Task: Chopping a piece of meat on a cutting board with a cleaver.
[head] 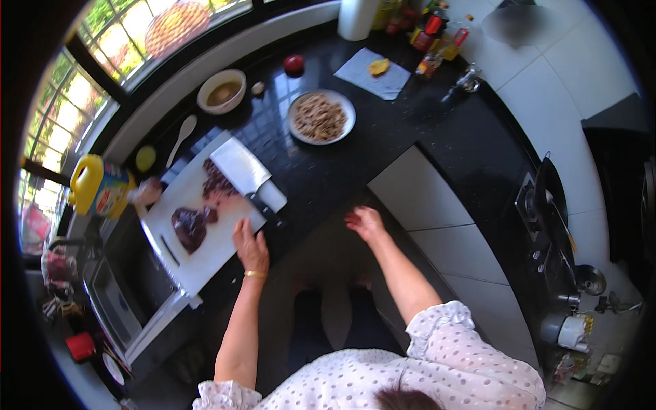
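My left hand (251, 245), with a gold bracelet at the wrist, is at the near edge of a white cutting board (218, 256). Its fingers are apart and hold nothing; whether they touch the board I cannot tell. My right hand (366, 224) hangs in front of the counter, empty, fingers loosely bent. On the board lie a dark red piece of raw meat, seemingly liver (189, 228), a smaller piece (210, 214) beside it, and a heap of chopped dark meat (216, 180). A cleaver (242, 163) lies flat at the board's far right, its black handle towards me.
The board's left end overlaps the sink (115, 297). A plate of shredded food (322, 117), a bowl of liquid (222, 92), a white spoon (182, 138) and a red round fruit or vegetable (293, 65) stand behind. A yellow jug (100, 187) is left, a wok (551, 189) right.
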A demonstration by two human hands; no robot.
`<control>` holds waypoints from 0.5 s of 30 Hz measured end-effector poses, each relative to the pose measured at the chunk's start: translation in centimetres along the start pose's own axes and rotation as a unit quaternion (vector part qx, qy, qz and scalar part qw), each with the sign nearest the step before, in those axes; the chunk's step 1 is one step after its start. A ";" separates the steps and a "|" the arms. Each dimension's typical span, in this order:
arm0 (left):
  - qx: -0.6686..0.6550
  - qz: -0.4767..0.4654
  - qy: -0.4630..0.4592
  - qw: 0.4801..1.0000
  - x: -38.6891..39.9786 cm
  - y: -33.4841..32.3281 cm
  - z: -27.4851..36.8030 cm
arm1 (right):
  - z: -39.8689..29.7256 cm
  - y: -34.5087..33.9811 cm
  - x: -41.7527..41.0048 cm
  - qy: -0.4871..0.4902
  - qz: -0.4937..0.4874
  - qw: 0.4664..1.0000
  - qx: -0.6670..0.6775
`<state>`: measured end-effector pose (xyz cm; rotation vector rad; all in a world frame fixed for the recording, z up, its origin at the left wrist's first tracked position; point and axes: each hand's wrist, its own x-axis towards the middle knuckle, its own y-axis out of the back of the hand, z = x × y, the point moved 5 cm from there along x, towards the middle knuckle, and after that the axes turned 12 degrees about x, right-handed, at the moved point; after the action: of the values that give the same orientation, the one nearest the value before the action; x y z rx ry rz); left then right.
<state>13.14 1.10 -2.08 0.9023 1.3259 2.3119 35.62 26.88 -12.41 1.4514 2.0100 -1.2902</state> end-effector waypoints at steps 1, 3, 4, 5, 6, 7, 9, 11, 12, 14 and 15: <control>0.029 0.001 -0.001 1.000 -0.6 -0.1 -0.7 | 0.7 -0.8 1.4 -0.010 -0.025 0.999 0.041; 0.105 -0.026 -0.012 0.994 -1.3 -0.5 -0.3 | 0.5 -1.8 2.5 0.011 -0.044 0.993 0.111; 0.116 -0.026 -0.006 0.993 -1.3 -0.3 -0.5 | 0.2 -2.2 2.9 0.003 -0.053 0.992 0.111; 0.127 -0.021 0.000 0.992 -1.1 -0.6 -0.2 | -0.1 -2.6 3.4 0.007 -0.063 0.988 0.142; 0.128 -0.022 -0.014 0.991 -1.0 -0.9 0.2 | 0.0 -2.9 3.7 0.005 -0.073 0.982 0.173; 0.139 -0.021 -0.024 0.990 -0.8 -0.1 -0.1 | 0.4 -2.9 3.9 -0.016 -0.063 0.973 0.223; 0.137 -0.013 -0.048 0.989 -0.1 -1.6 2.0 | -1.9 -0.7 5.5 0.001 -0.156 0.965 0.213; 0.171 -0.020 -0.037 0.984 -1.2 -0.3 0.1 | -0.4 -2.8 4.0 -0.045 -0.171 0.949 0.261; 0.186 -0.021 -0.034 0.982 -1.1 -0.3 0.3 | -0.8 -2.4 4.1 -0.044 -0.183 0.948 0.255; 0.181 -0.024 -0.049 0.982 -0.8 -1.0 1.1 | -1.1 -1.4 3.9 -0.048 -0.186 0.947 0.256; 0.188 -0.023 -0.047 0.981 -1.0 -0.4 0.5 | -0.8 -1.3 3.1 -0.053 -0.189 0.947 0.253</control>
<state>14.18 1.11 -2.60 1.0619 1.7551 1.9899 33.37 29.22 -13.62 1.1745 2.0421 -2.1221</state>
